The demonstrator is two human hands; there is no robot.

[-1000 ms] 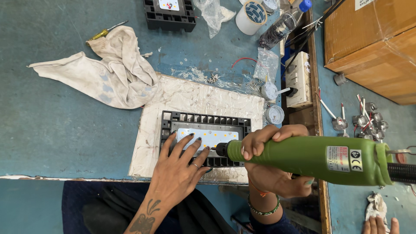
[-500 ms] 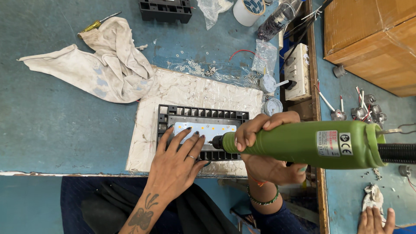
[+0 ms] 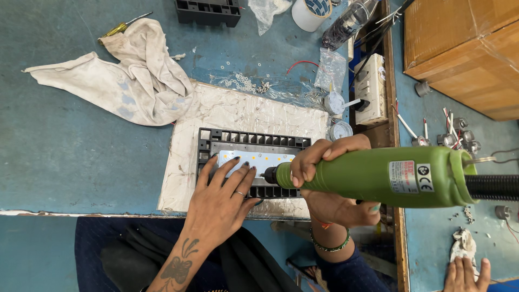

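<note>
A black ribbed housing point(image 3: 254, 141) with a white light panel point(image 3: 258, 158) in it lies on a white mat point(image 3: 238, 111) on the blue table. My left hand point(image 3: 223, 199) rests flat on the housing, fingers spread over the panel's left part. My right hand point(image 3: 330, 178) grips a green electric screwdriver point(image 3: 389, 177) near its nose. The tool lies level and its black tip points left at the panel's right part. A black hose point(image 3: 494, 186) leaves the tool's back end.
A dirty white rag point(image 3: 116, 81) and a yellow screwdriver point(image 3: 120, 27) lie at the far left. Another black housing point(image 3: 208, 11), plastic bags point(image 3: 330, 69), a tape roll point(image 3: 311, 11) and a white socket box point(image 3: 370, 89) stand behind. A cardboard box point(image 3: 465, 51) sits right. Another person's hand point(image 3: 466, 273) shows bottom right.
The screwdriver and my right hand have shifted a little left, the tip closing on the panel. My left hand stays spread on the housing.
</note>
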